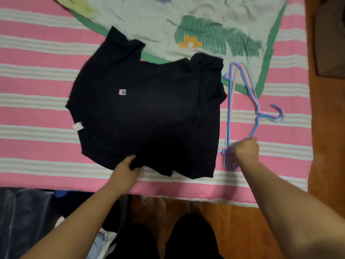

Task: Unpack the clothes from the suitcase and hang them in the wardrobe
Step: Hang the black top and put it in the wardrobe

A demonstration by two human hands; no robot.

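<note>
A black T-shirt (149,113) with a small pink and grey chest patch lies spread flat on the pink and white striped bed cover (37,75). My left hand (127,169) pinches the shirt's near hem between thumb and fingers. To the right of the shirt lies a stack of thin blue and pink wire hangers (242,101), hooks pointing right. My right hand (246,150) grips the near corner of the hangers. The open suitcase (28,217) with dark clothes sits on the floor at lower left.
A pale floral blanket with a green border (186,25) lies crumpled at the far side of the bed, touching the shirt's top. Wooden floor (233,230) runs along the bed's near and right sides. My legs in black stand at bottom centre. A dark object (330,40) stands far right.
</note>
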